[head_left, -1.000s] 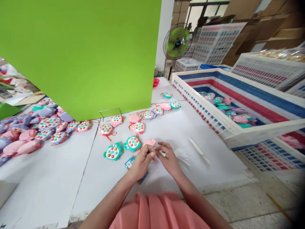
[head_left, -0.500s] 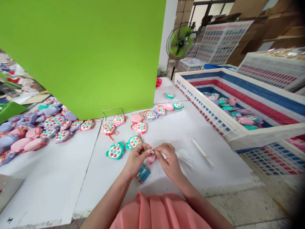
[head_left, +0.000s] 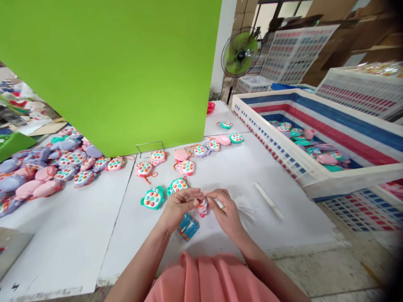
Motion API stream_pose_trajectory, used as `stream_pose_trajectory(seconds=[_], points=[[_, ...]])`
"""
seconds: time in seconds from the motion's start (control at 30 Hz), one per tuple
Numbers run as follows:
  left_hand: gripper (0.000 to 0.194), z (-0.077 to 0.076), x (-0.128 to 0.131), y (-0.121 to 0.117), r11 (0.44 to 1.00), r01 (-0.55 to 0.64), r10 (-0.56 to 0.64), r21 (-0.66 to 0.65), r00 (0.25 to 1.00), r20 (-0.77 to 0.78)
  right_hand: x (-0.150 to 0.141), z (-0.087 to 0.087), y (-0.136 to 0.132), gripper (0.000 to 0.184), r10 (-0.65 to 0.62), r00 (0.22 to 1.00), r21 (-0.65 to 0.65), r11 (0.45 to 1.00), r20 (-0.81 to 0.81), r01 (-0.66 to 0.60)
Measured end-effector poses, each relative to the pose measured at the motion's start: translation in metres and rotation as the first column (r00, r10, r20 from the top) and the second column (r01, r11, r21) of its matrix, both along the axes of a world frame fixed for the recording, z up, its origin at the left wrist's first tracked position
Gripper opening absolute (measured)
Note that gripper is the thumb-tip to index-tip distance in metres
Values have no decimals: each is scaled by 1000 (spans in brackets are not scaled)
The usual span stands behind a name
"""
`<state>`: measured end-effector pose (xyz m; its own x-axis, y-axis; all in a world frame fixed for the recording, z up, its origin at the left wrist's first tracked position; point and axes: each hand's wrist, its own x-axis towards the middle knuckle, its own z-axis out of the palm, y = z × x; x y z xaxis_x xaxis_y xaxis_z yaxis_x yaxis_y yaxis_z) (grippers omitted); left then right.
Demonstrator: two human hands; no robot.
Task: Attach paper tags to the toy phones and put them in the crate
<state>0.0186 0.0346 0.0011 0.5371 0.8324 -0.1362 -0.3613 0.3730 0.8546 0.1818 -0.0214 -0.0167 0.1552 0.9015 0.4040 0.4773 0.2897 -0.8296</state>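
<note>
My left hand [head_left: 181,206] is just left of a small pink animal-shaped toy [head_left: 203,208], its fingers stretched out and the thumb apart below them. Thumb and forefinger of my right hand [head_left: 224,208] are pinched together above the toy's right side; what they hold is too small to make out. The toy lies on the white table, partly covered by my fingers, with a narrow pale piece across it. A blue printed packet [head_left: 188,227] lies below my left hand. Two green toys with coloured dots, one whole [head_left: 153,198] and one partly hidden [head_left: 178,185], lie to the left.
A fan of thin whitish strips [head_left: 247,209] and a white bar [head_left: 268,200] lie at right. Several toys are piled on the left [head_left: 47,174]. A green panel [head_left: 126,75] stands behind a wire stand [head_left: 150,145]. A white crate [head_left: 327,181] holds more toys.
My left fingers have straightened and come away from the pinch they were in. My right hand stays pinched nearly in place. More of the pink toy shows between the hands.
</note>
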Motion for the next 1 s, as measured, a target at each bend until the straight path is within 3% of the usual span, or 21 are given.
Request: stream_pose_trajectory(seconds=[0.1, 0.2, 0.4, 0.7, 1.0], points=[[22, -3, 2, 0, 996, -78, 76, -44, 996, -56, -1, 4, -1, 12, 22, 1000, 20, 1000, 1, -22], [26, -5, 3, 0, 993, -106, 100, -60, 990, -97, -3, 6, -1, 10, 23, 999, 7, 1000, -32, -23], [21, -3, 2, -2, 996, -80, 87, 44, 980, -178, -4, 6, -1, 6, 3, 998, -7, 1000, -68, -3], [13, 1, 2, -4, 963, -79, 159, 256, 938, -309, -9, 20, -6, 18, -21, 946, 137, 990, 325, -25], [14, 4, 1, -6, 951, -49, 152, 304, 934, -324, -9, 22, -9, 17, -41, 916, 165, 986, 398, -27]])
